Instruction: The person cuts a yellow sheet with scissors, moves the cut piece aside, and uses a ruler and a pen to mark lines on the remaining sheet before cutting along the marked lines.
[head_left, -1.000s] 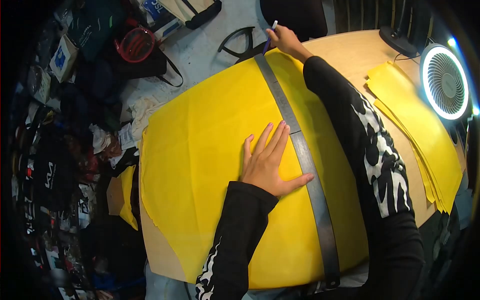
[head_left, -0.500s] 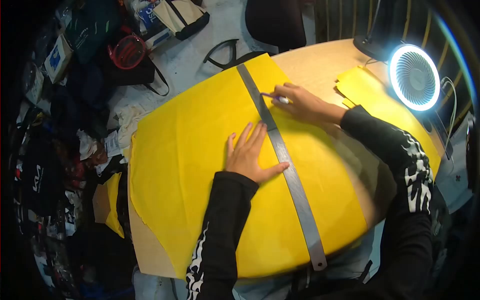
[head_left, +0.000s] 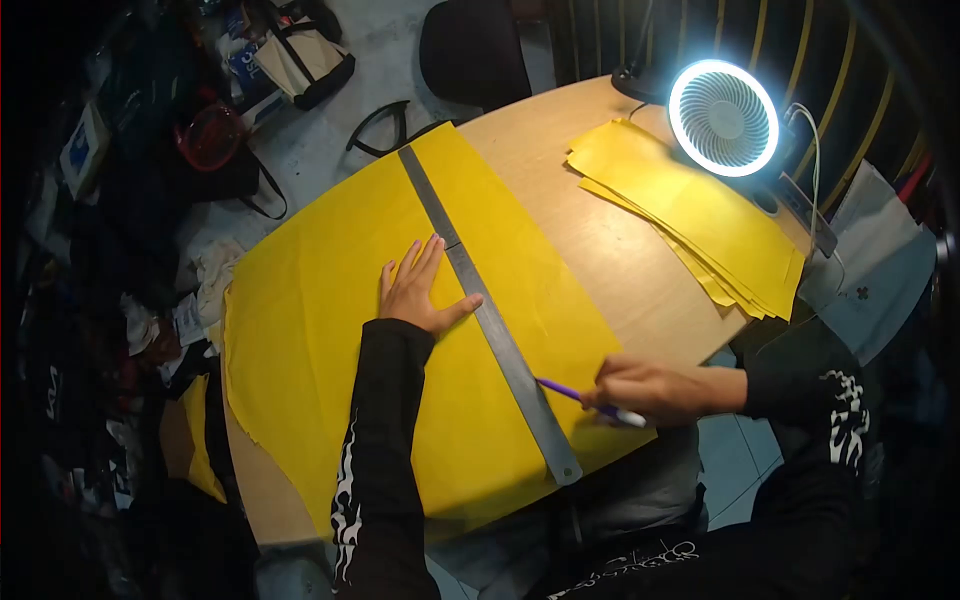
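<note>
A large yellow sheet [head_left: 310,340] lies over the wooden table, with a long metal ruler [head_left: 505,352] set diagonally across it. My left hand [head_left: 420,292] is spread flat, its fingertips and thumb pressing on the ruler's left edge and the palm side over the sheet. In my right hand [head_left: 645,388] a purple and white pen [head_left: 565,389] is gripped, its tip against the ruler's right edge near the lower end. Whether the tip leaves a line cannot be made out.
A stack of cut yellow pieces [head_left: 690,215] lies on the table [head_left: 540,150] at the right. Behind it stands a lit round fan [head_left: 722,118] with a white cable. A dark chair [head_left: 475,55] is beyond the far edge; bags and clutter fill the floor at left.
My right hand has slid the pen along the ruler's right edge, from near its far end toward its near end. My left hand stays on the ruler. The whole view has shifted.
</note>
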